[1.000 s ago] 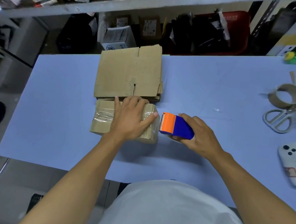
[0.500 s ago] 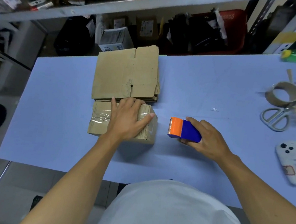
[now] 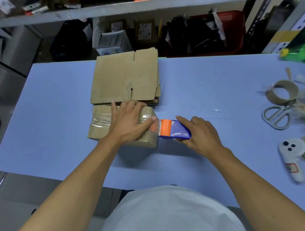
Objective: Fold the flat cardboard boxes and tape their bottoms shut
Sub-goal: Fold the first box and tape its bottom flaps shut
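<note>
At frame centre on the blue desk (image 3: 53, 123), a folded cardboard box (image 3: 97, 128) with clear tape across its top, pressed flat under the left hand (image 3: 128, 120), fingers spread and straight, thumb at the box's right edge. Just right of it, the right hand (image 3: 200, 137) with its grip curled round a blue and orange tape dispenser (image 3: 174, 131), orange end touching the box's right edge. Directly above the box, a stack of flat cardboard (image 3: 125, 76); at the right edge, a tape roll (image 3: 282, 91) and scissors (image 3: 275, 117).
</note>
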